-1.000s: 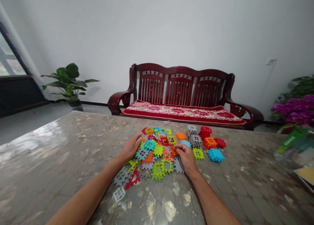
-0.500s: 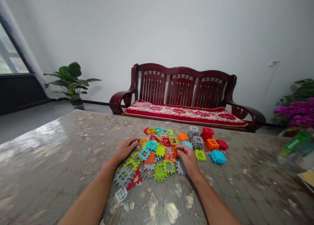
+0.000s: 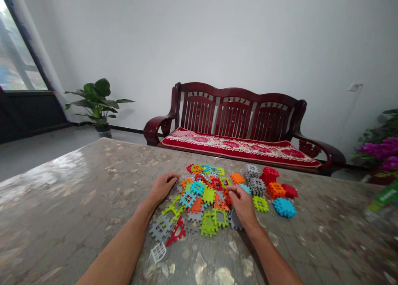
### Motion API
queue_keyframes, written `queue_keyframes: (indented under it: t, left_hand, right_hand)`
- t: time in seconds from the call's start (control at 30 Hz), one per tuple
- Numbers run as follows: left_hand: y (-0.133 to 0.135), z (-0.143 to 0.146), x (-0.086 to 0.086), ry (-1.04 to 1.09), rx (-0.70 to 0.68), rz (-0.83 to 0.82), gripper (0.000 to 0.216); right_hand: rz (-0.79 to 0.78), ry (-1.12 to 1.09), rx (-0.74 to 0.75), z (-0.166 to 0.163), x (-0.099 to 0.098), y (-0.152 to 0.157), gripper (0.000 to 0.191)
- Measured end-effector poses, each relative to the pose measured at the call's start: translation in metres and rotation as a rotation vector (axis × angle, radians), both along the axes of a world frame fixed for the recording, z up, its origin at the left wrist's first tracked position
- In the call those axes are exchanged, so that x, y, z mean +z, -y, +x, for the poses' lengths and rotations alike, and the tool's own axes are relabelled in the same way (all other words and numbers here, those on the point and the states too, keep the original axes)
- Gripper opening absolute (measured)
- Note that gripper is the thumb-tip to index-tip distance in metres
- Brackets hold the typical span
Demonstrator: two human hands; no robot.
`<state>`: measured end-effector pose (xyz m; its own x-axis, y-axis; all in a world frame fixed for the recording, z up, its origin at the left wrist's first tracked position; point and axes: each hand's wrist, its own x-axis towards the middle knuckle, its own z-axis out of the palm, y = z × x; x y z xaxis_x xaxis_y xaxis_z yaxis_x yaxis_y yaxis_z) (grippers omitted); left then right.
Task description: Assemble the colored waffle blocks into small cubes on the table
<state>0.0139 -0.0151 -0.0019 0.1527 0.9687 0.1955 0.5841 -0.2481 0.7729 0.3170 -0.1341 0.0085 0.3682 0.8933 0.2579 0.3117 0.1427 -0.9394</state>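
Observation:
A loose heap of toothed plastic building tiles lies between my two hands. My left hand [image 3: 163,188] rests at the heap's left edge, fingers loosely bent, thumb apart, nothing visible in it. Over the right edge is my right hand [image 3: 241,200], its loosely curved fingers near a dark orange tile [image 3: 228,198]; no tile shows in its grasp. Between them are blue window tiles [image 3: 188,199], a lime tile [image 3: 208,195] and lime frames [image 3: 220,218]. Closer to me lie a grey window tile [image 3: 161,228], a red triangle [image 3: 177,231] and a white window piece [image 3: 158,252].
Right of the heap stand stacked tiles: grey [image 3: 257,186], red [image 3: 270,175], orange [image 3: 276,190] and blue [image 3: 285,207]. A lime window tile [image 3: 260,204] lies beside them. The patterned table [image 3: 102,185] reaches towards a wooden bench [image 3: 234,110]. A clear container with green label [image 3: 387,193] is far right.
The view has turned slightly left, so everything sits further right in the picture. Both hands keep nearly the same places beside the heap, and no tile has visibly moved.

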Motion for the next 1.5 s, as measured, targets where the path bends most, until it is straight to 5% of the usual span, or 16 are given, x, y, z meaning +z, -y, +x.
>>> queue_keyframes:
  t: [0.23, 0.47, 0.83, 1.2, 1.5]
  left_hand:
    - [-0.008, -0.001, -0.006, -0.005, -0.008, 0.024, 0.032]
    - [-0.01, -0.001, -0.011, -0.007, -0.004, 0.03, 0.03]
    - [-0.009, 0.001, -0.009, -0.008, -0.007, 0.027, 0.029]
    - [-0.006, 0.003, -0.004, -0.028, 0.011, -0.002, 0.03]
    - [-0.008, 0.001, -0.007, -0.04, -0.006, 0.018, 0.03]
  right_hand:
    - [-0.048, 0.128, 0.048, -0.004, -0.003, -0.026, 0.026]
    - [-0.04, 0.382, 0.037, -0.013, 0.014, -0.088, 0.026]
    - [-0.235, 0.665, 0.266, -0.035, 0.01, -0.169, 0.047]
    - [-0.239, 0.643, 0.262, -0.03, 0.017, -0.16, 0.018]
    - [-0.225, 0.233, 0.221, 0.001, 0.032, -0.115, 0.041]
